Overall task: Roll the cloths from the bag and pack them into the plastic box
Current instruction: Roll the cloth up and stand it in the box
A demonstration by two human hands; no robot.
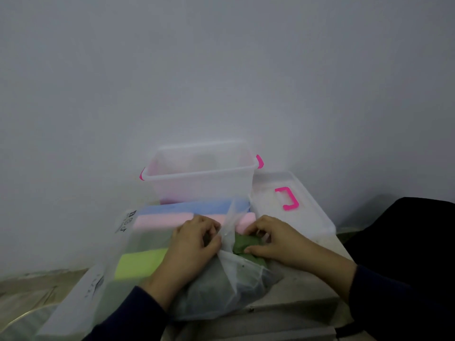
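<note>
A translucent plastic bag [118, 244] lies in front of me with several folded cloths inside: blue [182, 207], pink [157, 221], lime green [140, 263]. My left hand [194, 239] grips the bag's open edge at the middle. My right hand [270, 239] pinches a dark green cloth [242, 243] at the bag's mouth. Behind the bag stands the clear plastic box [199, 177] with pink latches, open at the top. Its inside is hazy.
The box's clear lid [307, 212] with a pink handle lies to the right of the box. A grey wall rises close behind. The things rest on a pale low surface [295, 301]. A dark garment [406, 242] fills the right edge.
</note>
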